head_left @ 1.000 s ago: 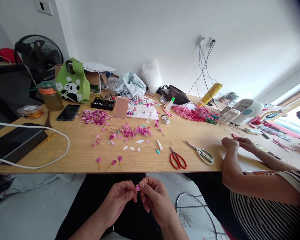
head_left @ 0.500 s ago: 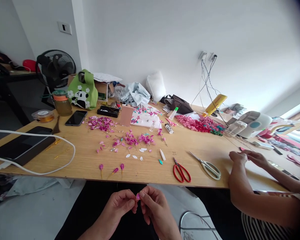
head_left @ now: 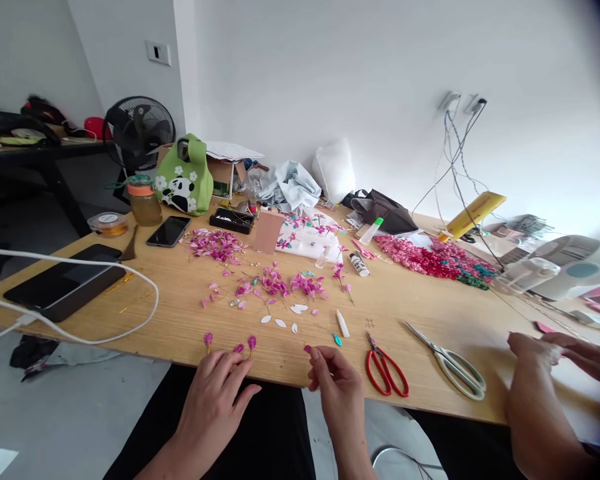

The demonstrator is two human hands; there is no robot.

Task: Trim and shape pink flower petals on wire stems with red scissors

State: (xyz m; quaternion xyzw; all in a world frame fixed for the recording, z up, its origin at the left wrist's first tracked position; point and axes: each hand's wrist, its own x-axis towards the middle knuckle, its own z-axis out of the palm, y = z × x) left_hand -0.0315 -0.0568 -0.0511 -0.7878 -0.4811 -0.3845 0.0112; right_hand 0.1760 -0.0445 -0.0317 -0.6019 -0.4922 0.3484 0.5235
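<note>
My right hand [head_left: 337,380] pinches a small purple petal [head_left: 307,349] between thumb and fingertips, just above the table's front edge. At the same edge my left hand [head_left: 215,393] is open, its fingers stretched forward and the thumb apart. Its fingertips are at a purple bud piece [head_left: 239,348] with a thin gold stem; whether they touch it I cannot tell. Two similar pieces stand out beside it, a left bud [head_left: 209,339] and a right bud [head_left: 252,342]. To the right lie red-handled scissors [head_left: 386,367], a teal leaf [head_left: 337,340] and a white tube [head_left: 343,323].
Piles of pink petals [head_left: 215,245], white leaf shapes [head_left: 280,323] and pale-handled scissors [head_left: 460,373] lie on the table [head_left: 180,320]. A black power bank or box [head_left: 65,280] with a white cable sits left. A co-worker's hands [head_left: 535,350] are at the right.
My hands, formerly together over my lap holding the purple petal, have parted and moved up to the table edge. The petal stays in my right hand. The view has shifted left.
</note>
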